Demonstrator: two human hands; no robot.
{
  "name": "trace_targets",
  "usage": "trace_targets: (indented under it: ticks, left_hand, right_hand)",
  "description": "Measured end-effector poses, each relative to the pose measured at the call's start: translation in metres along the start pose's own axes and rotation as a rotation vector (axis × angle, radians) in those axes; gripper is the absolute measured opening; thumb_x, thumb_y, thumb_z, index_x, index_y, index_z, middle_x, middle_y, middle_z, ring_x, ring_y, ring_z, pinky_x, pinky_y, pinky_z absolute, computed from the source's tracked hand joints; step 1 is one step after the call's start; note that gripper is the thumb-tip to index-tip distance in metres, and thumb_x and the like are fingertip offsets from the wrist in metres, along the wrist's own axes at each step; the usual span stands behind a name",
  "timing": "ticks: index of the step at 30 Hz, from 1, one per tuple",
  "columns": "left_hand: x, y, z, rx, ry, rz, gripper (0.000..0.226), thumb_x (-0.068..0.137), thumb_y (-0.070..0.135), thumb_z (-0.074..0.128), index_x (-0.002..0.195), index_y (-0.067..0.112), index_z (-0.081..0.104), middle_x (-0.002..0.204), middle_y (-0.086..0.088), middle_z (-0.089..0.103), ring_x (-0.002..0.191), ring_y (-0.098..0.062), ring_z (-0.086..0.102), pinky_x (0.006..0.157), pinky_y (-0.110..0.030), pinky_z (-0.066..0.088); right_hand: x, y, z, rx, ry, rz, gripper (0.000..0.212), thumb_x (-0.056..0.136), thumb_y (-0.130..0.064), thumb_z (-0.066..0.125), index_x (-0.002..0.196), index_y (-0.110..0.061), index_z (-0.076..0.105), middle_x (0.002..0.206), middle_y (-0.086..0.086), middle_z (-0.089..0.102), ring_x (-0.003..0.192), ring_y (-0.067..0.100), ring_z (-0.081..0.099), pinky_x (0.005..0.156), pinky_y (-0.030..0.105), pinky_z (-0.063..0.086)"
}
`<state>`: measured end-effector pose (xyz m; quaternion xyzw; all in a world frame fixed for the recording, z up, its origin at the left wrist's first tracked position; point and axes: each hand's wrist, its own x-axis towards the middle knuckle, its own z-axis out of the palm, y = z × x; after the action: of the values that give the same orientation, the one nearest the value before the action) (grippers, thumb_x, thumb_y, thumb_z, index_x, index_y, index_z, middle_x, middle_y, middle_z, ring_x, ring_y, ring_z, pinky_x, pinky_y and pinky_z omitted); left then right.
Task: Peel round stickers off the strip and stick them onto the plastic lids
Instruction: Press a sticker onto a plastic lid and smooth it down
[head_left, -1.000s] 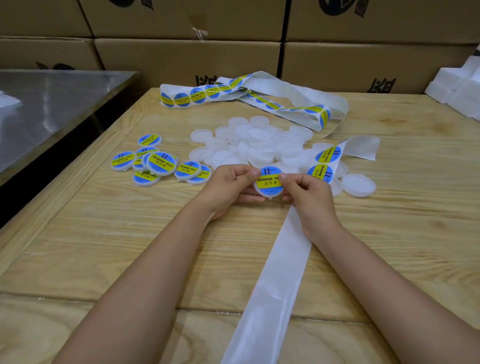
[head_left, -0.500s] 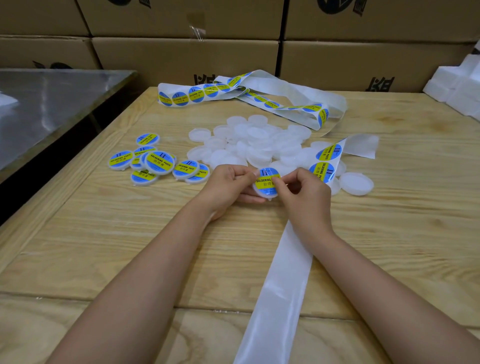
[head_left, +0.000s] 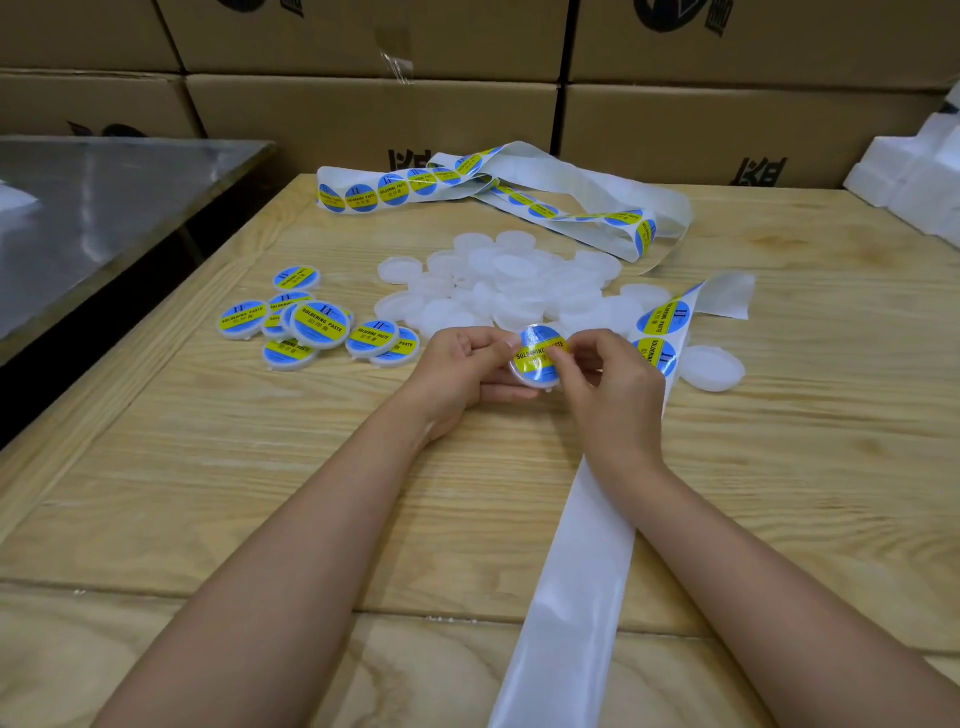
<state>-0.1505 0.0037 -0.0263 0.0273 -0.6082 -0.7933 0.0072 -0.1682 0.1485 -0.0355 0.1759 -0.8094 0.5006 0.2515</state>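
My left hand (head_left: 462, 371) holds a white plastic lid (head_left: 535, 358) by its left edge, tilted up toward me. A blue and yellow round sticker covers its top. My right hand (head_left: 605, 382) pinches the lid's right side, thumb pressing on the sticker. The sticker strip (head_left: 660, 332) runs from under my right wrist up to the right, with two stickers showing on it. Its bare white backing (head_left: 571, 582) trails toward me. A pile of plain white lids (head_left: 498, 280) lies just beyond my hands. Several stickered lids (head_left: 317, 325) lie to the left.
More sticker strip (head_left: 415, 184) loops at the far side of the wooden table (head_left: 260, 493). One plain lid (head_left: 711, 366) lies alone at the right. Cardboard boxes (head_left: 374, 109) wall the back. A metal table (head_left: 104, 197) stands left, white foam blocks (head_left: 914, 176) far right.
Both hands have turned the stickered lid and tilted it up. My right thumb has moved from the lid's right edge onto the sticker face.
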Motion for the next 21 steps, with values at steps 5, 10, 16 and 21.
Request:
trace_targets:
  ticks: [5, 10, 16, 21]
  left_hand:
    - [-0.0003, 0.0001, 0.0021, -0.031, -0.023, -0.009, 0.016, 0.094, 0.009, 0.049, 0.091, -0.002, 0.061, 0.077, -0.012, 0.072, 0.070, -0.023, 0.071, 0.061, -0.029, 0.058]
    - [-0.0005, -0.0004, 0.0025, -0.021, -0.029, -0.007, 0.016, 0.095, 0.008, 0.048, 0.090, 0.001, 0.062, 0.075, -0.008, 0.072, 0.068, -0.021, 0.071, 0.056, -0.028, 0.057]
    - [-0.0015, -0.0033, 0.0051, 0.031, -0.057, 0.014, 0.016, 0.093, 0.008, 0.050, 0.092, 0.004, 0.065, 0.075, -0.006, 0.072, 0.069, -0.021, 0.071, 0.058, -0.027, 0.057]
    - [-0.0011, -0.0035, 0.0071, 0.061, -0.048, 0.030, 0.013, 0.091, 0.008, 0.054, 0.090, 0.005, 0.066, 0.073, -0.005, 0.072, 0.067, -0.019, 0.070, 0.056, -0.024, 0.055]
  right_hand:
    - [0.0000, -0.0005, 0.0009, 0.066, 0.025, 0.059, 0.033, 0.081, -0.013, 0.072, 0.112, -0.009, 0.061, 0.077, 0.002, 0.065, 0.070, 0.012, 0.061, 0.073, 0.032, 0.053]
    - [0.0023, 0.0036, -0.0009, 0.114, 0.006, 0.102, 0.041, 0.081, -0.011, 0.070, 0.122, -0.012, 0.060, 0.080, -0.002, 0.061, 0.070, 0.006, 0.061, 0.072, 0.015, 0.048]
    - [0.0039, 0.0066, 0.0001, 0.124, 0.018, 0.182, 0.017, 0.083, -0.016, 0.069, 0.074, -0.006, 0.058, 0.078, 0.011, 0.062, 0.071, 0.020, 0.058, 0.066, 0.024, 0.043]
    - [0.0042, 0.0066, 0.0020, 0.081, -0.022, 0.269, 0.037, 0.074, -0.037, 0.076, 0.075, -0.011, 0.050, 0.077, 0.009, 0.059, 0.074, 0.021, 0.055, 0.065, 0.028, 0.041]
